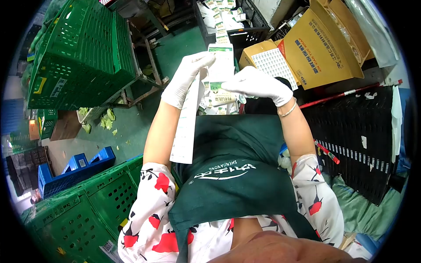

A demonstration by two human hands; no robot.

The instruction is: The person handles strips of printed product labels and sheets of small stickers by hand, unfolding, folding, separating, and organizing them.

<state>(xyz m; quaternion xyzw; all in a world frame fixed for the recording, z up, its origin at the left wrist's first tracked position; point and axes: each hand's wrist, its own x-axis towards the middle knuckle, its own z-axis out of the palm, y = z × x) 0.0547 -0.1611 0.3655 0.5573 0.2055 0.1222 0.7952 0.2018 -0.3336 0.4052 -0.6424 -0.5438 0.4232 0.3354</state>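
My left hand [186, 78], in a white glove, is closed with thumb and fingers pinched on a strip of labels. A long white printed length [183, 136] hangs from it along my forearm and over my apron. My right hand [258, 84], also gloved, has its fingers together, their tips on a green-and-white label strip [221, 65] between the hands. What its thumb does is partly hidden. Beneath lie several loose green-and-white packets or labels [222, 100]. The band of labels runs away from me to a black crate [249, 36] holding more of them.
Stacked green crates [79, 57] stand at the left, more green crates [109, 190] nearer me. A cardboard box [322, 48] and a sheet of small stickers [274, 63] are at the right, above a stack of black crates [351, 131]. Leaf scraps [107, 119] litter the floor.
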